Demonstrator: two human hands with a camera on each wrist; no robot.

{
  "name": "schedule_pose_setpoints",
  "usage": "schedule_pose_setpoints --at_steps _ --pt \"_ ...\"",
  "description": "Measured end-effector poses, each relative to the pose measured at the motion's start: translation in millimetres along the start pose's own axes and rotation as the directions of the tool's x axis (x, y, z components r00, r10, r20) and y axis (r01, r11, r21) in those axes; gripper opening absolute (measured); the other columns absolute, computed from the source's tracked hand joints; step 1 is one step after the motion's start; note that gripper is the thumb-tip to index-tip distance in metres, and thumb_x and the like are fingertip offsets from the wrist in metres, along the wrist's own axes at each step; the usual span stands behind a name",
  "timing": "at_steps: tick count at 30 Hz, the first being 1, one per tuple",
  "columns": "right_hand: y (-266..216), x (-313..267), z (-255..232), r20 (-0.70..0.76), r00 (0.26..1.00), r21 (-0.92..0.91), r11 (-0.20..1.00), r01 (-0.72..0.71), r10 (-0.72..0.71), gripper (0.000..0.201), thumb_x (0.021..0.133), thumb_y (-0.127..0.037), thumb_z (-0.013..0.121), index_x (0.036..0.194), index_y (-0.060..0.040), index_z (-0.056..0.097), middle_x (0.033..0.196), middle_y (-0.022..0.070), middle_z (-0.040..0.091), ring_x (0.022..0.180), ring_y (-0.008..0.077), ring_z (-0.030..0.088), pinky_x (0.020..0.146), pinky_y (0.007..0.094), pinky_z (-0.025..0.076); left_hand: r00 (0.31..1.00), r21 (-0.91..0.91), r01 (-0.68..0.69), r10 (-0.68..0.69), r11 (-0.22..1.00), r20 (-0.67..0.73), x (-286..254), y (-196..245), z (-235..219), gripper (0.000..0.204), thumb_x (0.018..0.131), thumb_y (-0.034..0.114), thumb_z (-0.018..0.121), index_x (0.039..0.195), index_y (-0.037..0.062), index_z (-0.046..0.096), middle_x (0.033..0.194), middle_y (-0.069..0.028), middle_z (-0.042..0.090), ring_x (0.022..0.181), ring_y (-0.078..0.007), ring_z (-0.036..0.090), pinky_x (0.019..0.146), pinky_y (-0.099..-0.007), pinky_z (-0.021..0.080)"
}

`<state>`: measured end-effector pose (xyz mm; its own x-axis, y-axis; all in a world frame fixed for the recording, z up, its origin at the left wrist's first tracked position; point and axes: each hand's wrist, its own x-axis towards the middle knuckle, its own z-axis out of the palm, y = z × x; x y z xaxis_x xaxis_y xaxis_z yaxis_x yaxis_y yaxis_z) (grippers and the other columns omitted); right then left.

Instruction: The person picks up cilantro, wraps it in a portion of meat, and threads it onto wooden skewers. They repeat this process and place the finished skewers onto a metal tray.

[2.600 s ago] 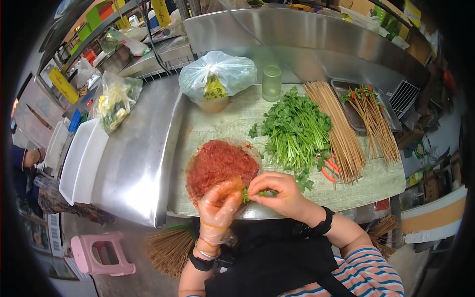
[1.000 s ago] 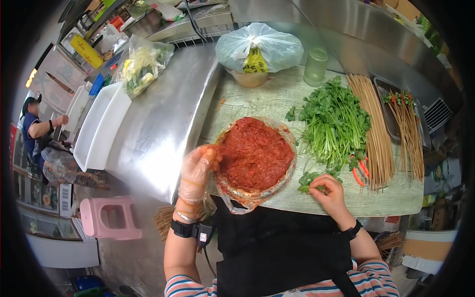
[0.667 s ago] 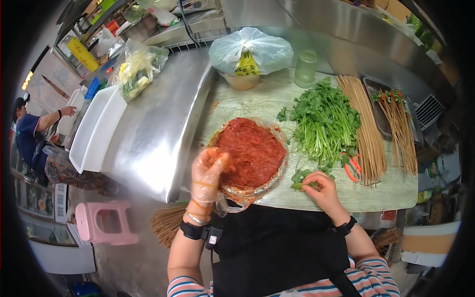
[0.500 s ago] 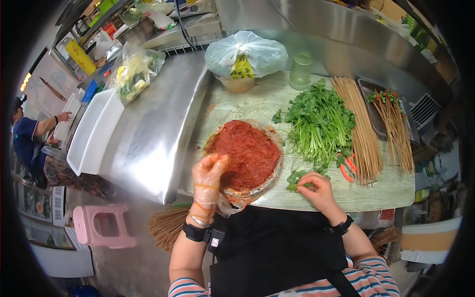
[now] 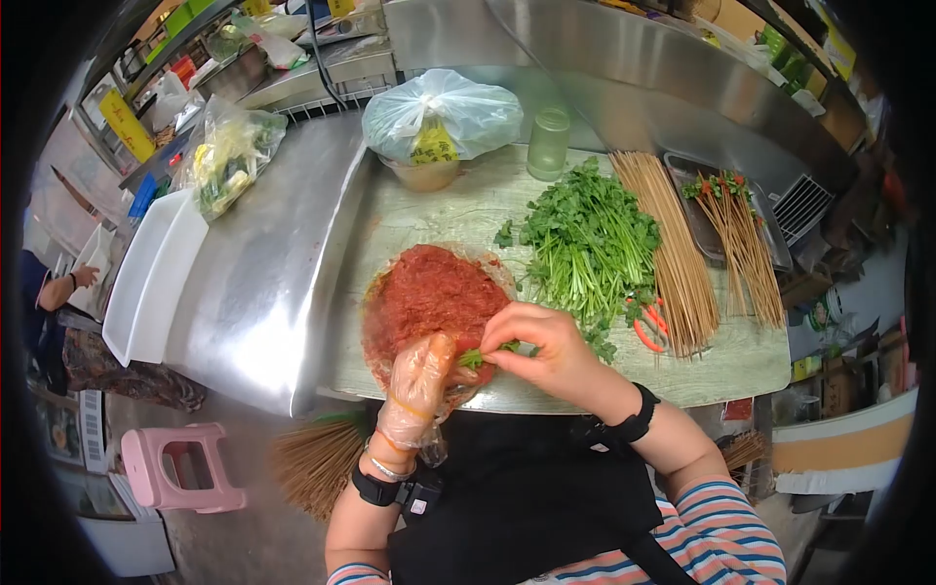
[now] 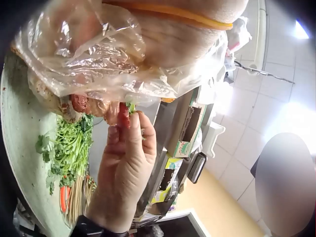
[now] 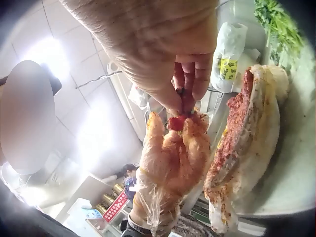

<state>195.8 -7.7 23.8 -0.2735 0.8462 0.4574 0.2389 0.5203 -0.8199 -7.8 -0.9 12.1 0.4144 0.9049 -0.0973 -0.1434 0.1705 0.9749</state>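
Head view, hands: the gloved left hand cups a dab of red meat with its grip curled round it; the bare right hand pinches a sprig of coriander and lays it against that dab, just over the near rim of the meat bowl on the table.
Head view, risk: the work hangs near the table edge, so a loose pinch would likely drop the sprig toward the floor.
Left wrist view: right hand fingertips close on green leaf and red paste under the plastic glove; slack glove film could snag in the roll.
Right wrist view: the left hand has its fingers curled up round the meat lump; too little grip pressure and the paste may smear, leaving the leaf unwrapped.
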Motion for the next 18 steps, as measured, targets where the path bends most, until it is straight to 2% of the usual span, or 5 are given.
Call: schedule_pose_setpoints --at_steps 7,10,13,16,18 --pt "5.5 -2.5 6.2 -0.026 0.989 -0.036 0.988 -0.148 0.147 0.009 0.077 -0.004 0.071 0.085 -0.0027 0.065 0.085 0.0066 0.064 0.079 0.0214 0.063 0.07 0.0301 0.05 0.998 -0.099 0.06 -0.061 0.993 -0.005 -0.5 8.8 10.2 0.025 0.089 0.006 0.064 0.11 -0.0065 0.061 0.096 -0.0101 0.067 0.085 -0.0126 0.065 0.077 -0.0232 0.053" --pt "14.4 -3.4 3.9 -0.03 0.999 -0.076 0.996 -0.043 0.041 0.011 0.079 -0.005 0.071 0.088 -0.0035 0.066 0.088 0.0058 0.065 0.079 0.0192 0.063 0.07 0.0295 0.05 0.998 -0.092 0.045 -0.049 0.995 -0.045 4.8 -0.8 8.6 0.024 0.088 0.006 0.063 0.109 -0.0068 0.061 0.095 -0.0095 0.067 0.084 -0.0125 0.064 0.076 -0.0237 0.052" --pt "12.0 -6.0 -16.4 -0.118 0.991 -0.055 0.996 -0.069 0.062 0.013 0.082 -0.007 0.07 0.094 -0.0037 0.067 0.091 0.0049 0.065 0.08 0.016 0.062 0.07 0.0286 0.05 0.997 -0.085 -0.009 0.002 0.996 -0.074 10.3 -14.5 6.3 0.023 0.087 0.004 0.062 0.107 -0.0065 0.061 0.092 -0.0088 0.066 0.081 -0.0127 0.063 0.074 -0.0241 0.052" --pt "44.4 -18.9 -71.7 -0.383 0.898 0.032 0.974 -0.223 0.218 0.015 0.084 -0.008 0.069 0.098 -0.0038 0.067 0.094 0.0049 0.065 0.081 0.0129 0.061 0.07 0.0265 0.049 0.997 -0.184 0.009 -0.024 0.983 -0.079 15.9 -14.7 8.4 0.022 0.086 0.001 0.063 0.106 -0.0063 0.062 0.089 -0.0097 0.067 0.076 -0.0142 0.064 0.073 -0.0257 0.053" --pt "59.8 -29.7 -122.3 -0.498 0.808 -0.021 0.927 -0.375 0.315 0.016 0.085 -0.009 0.068 0.1 -0.003 0.067 0.091 0.0051 0.065 0.079 0.0108 0.06 0.069 0.0251 0.049 0.996 -0.24 0.003 -0.025 0.971 -0.087 18.2 -18.6 10.2 0.02 0.085 0.001 0.063 0.105 -0.006 0.062 0.088 -0.0103 0.067 0.076 -0.0149 0.065 0.071 -0.0254 0.053"
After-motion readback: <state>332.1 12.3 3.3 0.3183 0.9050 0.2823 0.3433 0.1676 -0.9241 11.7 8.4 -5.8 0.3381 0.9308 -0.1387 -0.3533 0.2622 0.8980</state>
